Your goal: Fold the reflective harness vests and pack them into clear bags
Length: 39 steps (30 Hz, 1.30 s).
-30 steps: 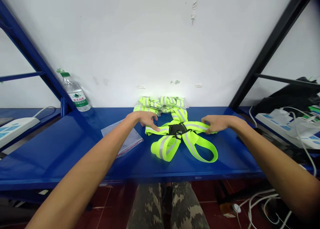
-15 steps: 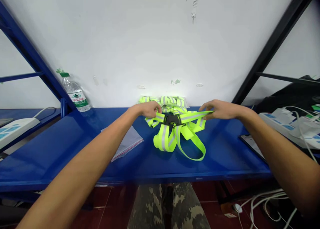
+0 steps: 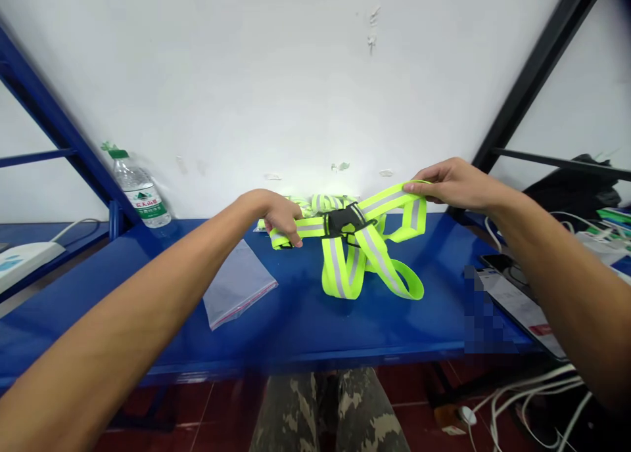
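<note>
Now the left hand (image 3: pixel 279 219) and the right hand (image 3: pixel 456 186) have their fingers shut tight on opposite sides of a bright green safety vest (image 3: pixel 340 268), holding it up with its lower part resting on the blue shelf (image 3: pixel 296 320).

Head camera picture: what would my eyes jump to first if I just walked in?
The glowing yellow-green reflective vest, with silver stripes and a black buckle, would grab you first. It is pulled up between the left hand and the right hand, over the middle of the blue metal shelf. Next comes the clear water bottle, at the shelf's back left.
</note>
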Available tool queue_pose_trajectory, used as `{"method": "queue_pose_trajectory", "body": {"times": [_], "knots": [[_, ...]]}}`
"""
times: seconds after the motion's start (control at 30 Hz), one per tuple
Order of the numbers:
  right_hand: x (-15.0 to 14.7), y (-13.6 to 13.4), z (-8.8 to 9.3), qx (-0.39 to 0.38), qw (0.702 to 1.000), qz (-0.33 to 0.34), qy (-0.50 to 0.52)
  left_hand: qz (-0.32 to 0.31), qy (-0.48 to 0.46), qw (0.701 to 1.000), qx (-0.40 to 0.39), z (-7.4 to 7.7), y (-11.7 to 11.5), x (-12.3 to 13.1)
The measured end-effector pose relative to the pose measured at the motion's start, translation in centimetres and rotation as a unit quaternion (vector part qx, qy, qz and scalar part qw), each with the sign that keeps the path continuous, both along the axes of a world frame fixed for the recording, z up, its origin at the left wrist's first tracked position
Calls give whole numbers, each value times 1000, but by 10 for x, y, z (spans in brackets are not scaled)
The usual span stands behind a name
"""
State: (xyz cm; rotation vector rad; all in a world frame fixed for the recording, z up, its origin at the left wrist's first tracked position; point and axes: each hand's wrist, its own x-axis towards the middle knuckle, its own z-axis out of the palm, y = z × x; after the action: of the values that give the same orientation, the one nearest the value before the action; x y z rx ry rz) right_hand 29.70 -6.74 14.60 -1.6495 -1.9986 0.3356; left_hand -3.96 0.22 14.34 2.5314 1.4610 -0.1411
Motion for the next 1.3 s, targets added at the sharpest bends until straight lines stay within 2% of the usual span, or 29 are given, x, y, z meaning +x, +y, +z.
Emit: {"method": "queue_pose_trajectory", "body": {"times": [0.1, 0.17, 0.2, 0.23, 0.3, 0.33, 0.37, 0.4, 0.47, 0.57, 0.6, 0.63, 0.67, 0.73, 0.8, 0.87, 0.97, 1.07, 1.13, 1.2, 1.3], "knots": [[-2, 6, 5, -62, 993, 39, -93, 28, 101, 994, 14, 5, 5, 10], [-6, 13, 12, -116, 975, 27, -186, 63, 89, 989, 100, 16, 9, 17], [-8, 17, 16, -104, 969, -7, -223, 86, 66, 981, 159, 23, 10, 20], [-11, 20, 21, -51, 966, -59, -246, 109, 29, 967, 228, 30, 10, 22], [-14, 23, 29, 127, 945, -170, -247, 137, -57, 923, 354, 41, 8, 24], [-15, 23, 30, 202, 930, -199, -232, 136, -91, 905, 393, 44, 5, 23], [-15, 22, 29, 241, 923, -204, -220, 127, -109, 898, 407, 45, 3, 22], [-15, 21, 25, 240, 928, -187, -216, 114, -113, 902, 402, 42, 1, 20], [-13, 18, 5, 154, 953, -120, -230, 89, -89, 927, 353, 28, -2, 14], [-14, 12, -43, 11, 972, -14, -236, 18, -26, 978, 206, -14, -3, 10], [-16, 9, -59, -35, 973, 26, -226, -37, -9, 991, 125, -30, -2, 11], [-19, 7, -74, -73, 972, 49, -219, -82, -12, 995, 57, -46, -3, 14], [-22, 5, -87, -101, 970, 63, -210, -104, -34, 994, 32, -61, -3, 18], [-29, 2, -103, -127, 970, 74, -195, -106, -75, 988, 79, -84, -6, 30], [-36, 2, -110, -101, 975, 59, -189, -71, -90, 981, 156, -99, -9, 42], [-45, 4, -114, -52, 979, 52, -188, -55, -80, 980, 174, -105, -10, 53], [-58, 8, -122, -28, 984, 92, -152, -86, -41, 987, 125, -105, -11, 63], [-64, 13, -129, -51, 992, 109, -45, -117, -11, 990, 83, -102, -13, 65], [-60, 19, -129, -60, 990, 103, 69, -124, -16, 990, 63, -101, -16, 65], [-52, 24, -124, -35, 977, 61, 199, -132, -51, 989, 49, -100, -19, 62], [-36, 32, -109, 35, 935, -67, 346, -109, -163, 980, 39, -98, -20, 54]]}}
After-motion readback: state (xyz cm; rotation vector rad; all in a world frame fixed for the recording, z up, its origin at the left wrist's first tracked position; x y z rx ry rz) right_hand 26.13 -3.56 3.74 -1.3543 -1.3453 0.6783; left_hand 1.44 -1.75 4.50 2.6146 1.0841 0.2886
